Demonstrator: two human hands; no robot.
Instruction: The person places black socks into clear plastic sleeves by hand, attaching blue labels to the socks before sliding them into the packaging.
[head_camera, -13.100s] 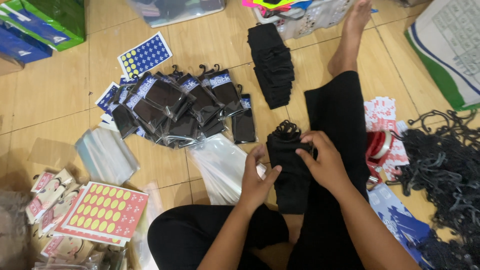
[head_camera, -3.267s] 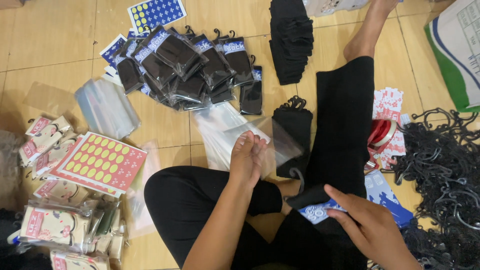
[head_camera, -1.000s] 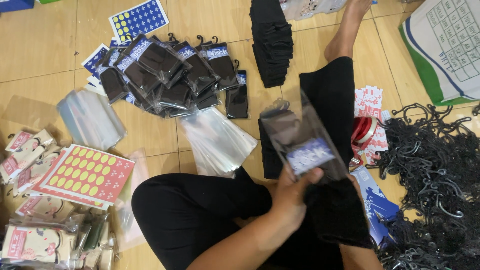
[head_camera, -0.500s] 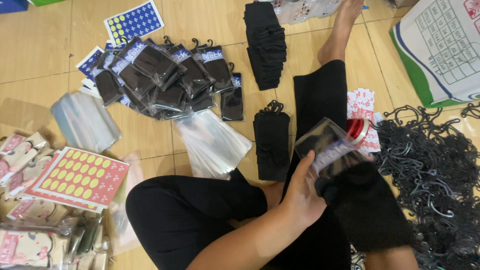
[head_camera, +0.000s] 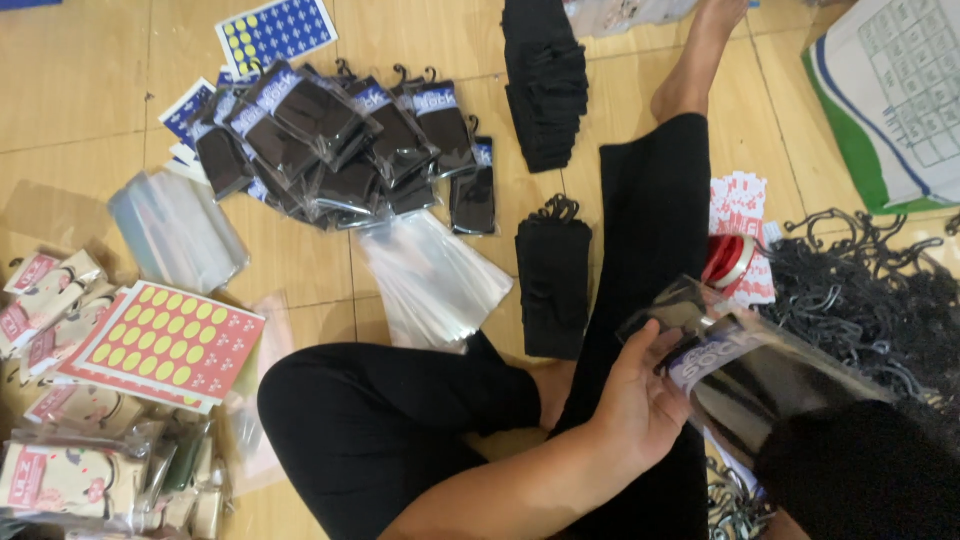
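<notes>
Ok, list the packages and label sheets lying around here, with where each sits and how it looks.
Clear bag with black socks: held in left hand, blue card strip.
Pile of bagged socks: floor, upper middle, black with blue headers.
Empty clear bags: floor centre, flat stack.
Red sticker sheet: left, yellow ovals.
Blue sticker sheet: top, yellow and white dots.
Pale patterned packets: lower left.

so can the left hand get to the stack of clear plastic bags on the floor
Probably yes: the left hand holds a bagged black sock, but the stack of clear plastic bags lies uncovered just past the knee.
</notes>
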